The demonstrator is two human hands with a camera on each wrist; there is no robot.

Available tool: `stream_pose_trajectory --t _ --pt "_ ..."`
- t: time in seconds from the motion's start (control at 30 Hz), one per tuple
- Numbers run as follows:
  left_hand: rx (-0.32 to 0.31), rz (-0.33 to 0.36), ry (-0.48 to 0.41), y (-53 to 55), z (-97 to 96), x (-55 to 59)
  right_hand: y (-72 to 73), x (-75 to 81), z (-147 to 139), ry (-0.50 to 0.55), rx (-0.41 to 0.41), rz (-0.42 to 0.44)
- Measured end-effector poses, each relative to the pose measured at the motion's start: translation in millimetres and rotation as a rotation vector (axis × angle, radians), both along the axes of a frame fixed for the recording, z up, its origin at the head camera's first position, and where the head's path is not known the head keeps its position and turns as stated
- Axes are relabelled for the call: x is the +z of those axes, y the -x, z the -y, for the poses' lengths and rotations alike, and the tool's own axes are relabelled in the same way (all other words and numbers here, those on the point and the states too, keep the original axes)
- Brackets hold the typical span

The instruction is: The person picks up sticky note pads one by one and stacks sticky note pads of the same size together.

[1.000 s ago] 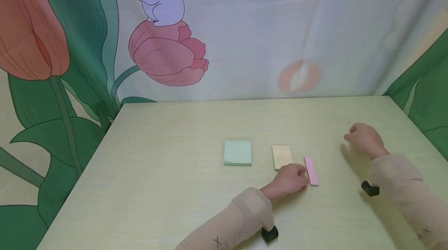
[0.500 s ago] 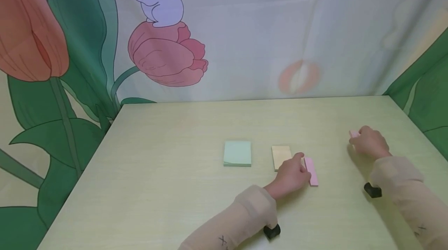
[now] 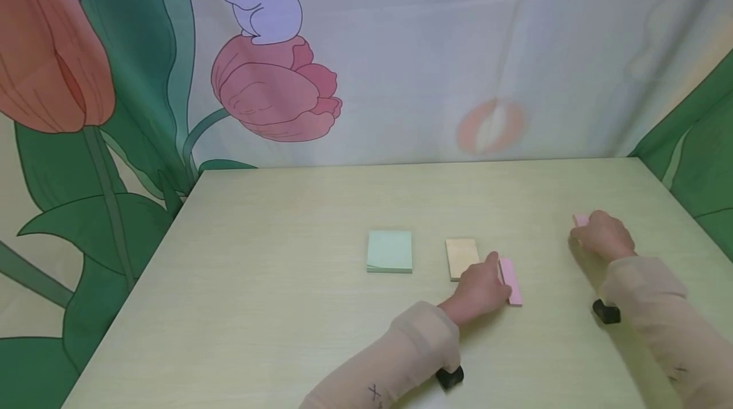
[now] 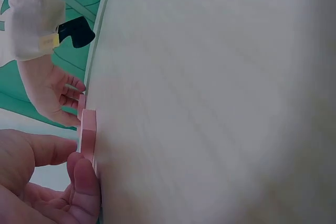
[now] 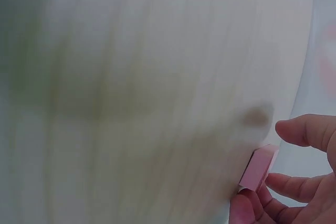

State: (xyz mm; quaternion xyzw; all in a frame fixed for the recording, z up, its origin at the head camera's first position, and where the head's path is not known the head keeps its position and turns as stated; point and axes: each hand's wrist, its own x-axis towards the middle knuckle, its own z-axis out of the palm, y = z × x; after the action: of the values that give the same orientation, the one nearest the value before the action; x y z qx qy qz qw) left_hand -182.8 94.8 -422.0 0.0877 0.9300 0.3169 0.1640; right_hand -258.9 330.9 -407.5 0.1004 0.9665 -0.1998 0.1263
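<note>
My left hand [image 3: 480,288] is at the left long side of a thin pink pad of sticky notes [image 3: 511,282] that lies on the table. Its index finger points toward the back, and the thumb overlaps the pad's near part. In the left wrist view, the thumb and a bent finger show right beside the pink pad [image 4: 88,135]. Over at the far right, my right hand [image 3: 606,235] has a second pink pad [image 3: 581,219] at its fingertips, mostly hidden from above. The right wrist view shows fingers against that pad [image 5: 257,169], with the thumb [image 5: 302,129] apart from it.
A cream pad [image 3: 460,256] lies just left of the left hand, partly covered by it. Farther left is a square green pad [image 3: 389,251]. Behind the pale table [image 3: 258,282] hangs a printed cloth [image 3: 401,78].
The left hand has moved slightly right and its index finger has straightened. The right hand has drawn back a little toward the right, and the second pink pad now shows past its fingers.
</note>
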Motion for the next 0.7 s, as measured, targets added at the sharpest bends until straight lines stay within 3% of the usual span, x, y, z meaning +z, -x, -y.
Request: stream_pose_trajectory --t 0.2,0.7 --pt "-0.034 -0.036 0.081 -0.3 -1.4 -0.2 -0.4 -0.7 1.4 -0.009 -0.037 0.020" --pt "-0.070 -0.082 0.138 -1.4 0.4 3.6 -2.0 -4.0 -0.8 -0.007 -0.047 -0.024"
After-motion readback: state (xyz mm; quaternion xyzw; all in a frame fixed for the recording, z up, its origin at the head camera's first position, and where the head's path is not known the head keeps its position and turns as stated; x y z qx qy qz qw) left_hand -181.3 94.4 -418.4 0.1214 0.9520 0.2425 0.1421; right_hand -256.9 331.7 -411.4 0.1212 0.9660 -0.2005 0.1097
